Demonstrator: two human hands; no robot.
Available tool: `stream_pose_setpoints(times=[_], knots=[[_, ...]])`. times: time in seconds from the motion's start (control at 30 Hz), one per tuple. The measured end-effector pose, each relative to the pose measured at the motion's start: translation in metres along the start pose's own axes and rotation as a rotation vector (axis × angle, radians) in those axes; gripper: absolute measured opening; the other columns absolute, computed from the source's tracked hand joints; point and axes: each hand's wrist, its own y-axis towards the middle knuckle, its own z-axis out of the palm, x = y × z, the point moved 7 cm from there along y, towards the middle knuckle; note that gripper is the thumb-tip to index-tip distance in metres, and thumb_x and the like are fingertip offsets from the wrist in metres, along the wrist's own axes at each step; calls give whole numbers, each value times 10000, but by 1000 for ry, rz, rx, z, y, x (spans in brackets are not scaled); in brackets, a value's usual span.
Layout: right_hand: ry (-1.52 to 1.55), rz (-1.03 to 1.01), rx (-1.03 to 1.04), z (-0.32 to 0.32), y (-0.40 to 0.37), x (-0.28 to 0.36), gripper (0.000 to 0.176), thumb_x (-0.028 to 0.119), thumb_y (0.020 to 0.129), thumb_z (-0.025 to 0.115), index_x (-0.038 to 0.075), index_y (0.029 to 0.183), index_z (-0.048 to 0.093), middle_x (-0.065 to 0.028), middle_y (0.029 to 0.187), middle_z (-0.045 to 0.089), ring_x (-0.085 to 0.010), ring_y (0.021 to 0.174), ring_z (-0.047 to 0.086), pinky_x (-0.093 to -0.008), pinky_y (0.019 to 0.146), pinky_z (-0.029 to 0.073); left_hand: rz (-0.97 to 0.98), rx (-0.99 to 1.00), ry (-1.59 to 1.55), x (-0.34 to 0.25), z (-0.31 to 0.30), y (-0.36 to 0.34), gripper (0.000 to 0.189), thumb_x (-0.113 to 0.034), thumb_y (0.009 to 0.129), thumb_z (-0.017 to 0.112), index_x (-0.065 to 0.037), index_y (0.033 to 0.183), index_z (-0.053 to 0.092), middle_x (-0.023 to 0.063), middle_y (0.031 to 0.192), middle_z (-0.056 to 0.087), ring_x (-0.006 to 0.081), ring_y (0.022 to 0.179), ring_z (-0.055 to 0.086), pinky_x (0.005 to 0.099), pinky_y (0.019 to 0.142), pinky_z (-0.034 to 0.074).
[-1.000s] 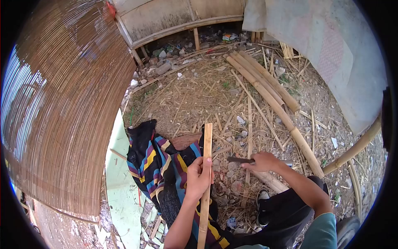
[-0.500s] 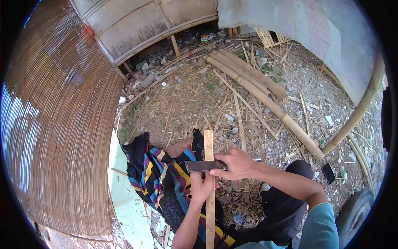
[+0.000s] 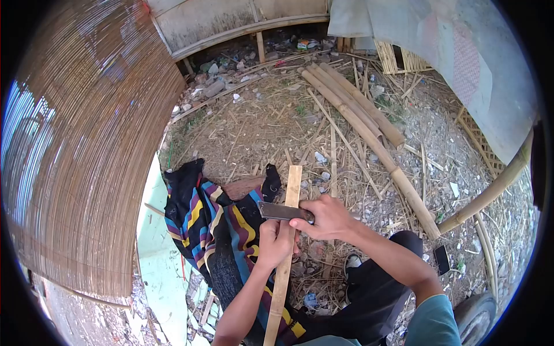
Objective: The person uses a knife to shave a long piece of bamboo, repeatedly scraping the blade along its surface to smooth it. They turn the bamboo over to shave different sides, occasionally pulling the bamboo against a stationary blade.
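Observation:
A flat bamboo strip (image 3: 293, 187) stands lengthwise before me, its far end pointing away and its near end leaving the bottom of the view. My left hand (image 3: 276, 243) is closed around the strip below the blade. My right hand (image 3: 329, 218) grips the handle of a broad, square-ended knife (image 3: 281, 211). Its dark blade lies across the strip's face, just above my left hand, pointing left. Most of the handle is hidden in my right hand. Striped cloth (image 3: 231, 242) lies beneath and left of the strip, over my leg area.
Several bamboo poles (image 3: 369, 135) lie on the littered ground ahead. A woven blind (image 3: 92, 155) hangs at left, beside a pale green board (image 3: 158, 277). At right are a bent bamboo pole (image 3: 490, 193), a phone (image 3: 441, 260) and a tire (image 3: 476, 314).
My view has shifted slightly. The strip now leans, its near end further left. Both hands and the knife appear higher in view, with the same grips.

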Motion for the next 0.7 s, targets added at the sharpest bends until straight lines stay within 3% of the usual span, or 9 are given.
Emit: stream_pose_setpoints(times=[0.1,0.23,0.3,0.37,0.43,0.63,0.7], knots=[[34,-9,-50,-5,-4,2,628,641,778,518,31,682,635,-146,489,553,-337,508,603,-413,507,497,-10,18,-85,1,3,0,307,-177,967,379,33,853,572,48,604,543,100,414,527,238,352,419],[-22,20,-25,-12,4,-11,584,605,766,549,32,668,611,-162,476,511,-368,509,572,-446,499,472,52,9,154,2,7,-5,377,-230,988,336,13,783,537,49,519,515,107,363,498,245,339,410],[-135,55,-174,-30,13,-26,662,657,794,482,26,709,662,-160,495,557,-333,520,615,-416,485,499,1,-4,122,3,8,-2,384,-248,990,337,2,754,507,51,495,503,110,346,485,247,331,399],[-135,90,-125,-29,8,-26,668,663,795,473,28,737,673,-164,516,568,-334,526,616,-423,497,506,-6,13,89,0,9,-4,376,-262,990,343,-1,776,508,37,511,495,98,350,469,236,333,402],[-21,-59,125,-1,-6,-8,682,678,788,468,30,758,679,-160,518,567,-334,531,618,-431,504,508,6,4,86,2,3,-1,365,-259,989,347,-3,787,511,29,521,491,89,355,461,229,334,402],[-94,-102,85,0,5,-8,717,731,737,480,42,726,677,-145,464,534,-326,499,602,-409,473,483,48,-43,108,-8,-4,9,309,-232,983,378,-12,824,527,15,538,483,67,376,453,214,327,392],[-137,-96,28,-3,11,-9,732,743,728,476,40,727,681,-147,461,534,-330,500,602,-415,479,483,56,-75,145,-11,-5,14,325,-223,994,318,-39,802,505,19,518,448,83,356,434,222,307,377]])
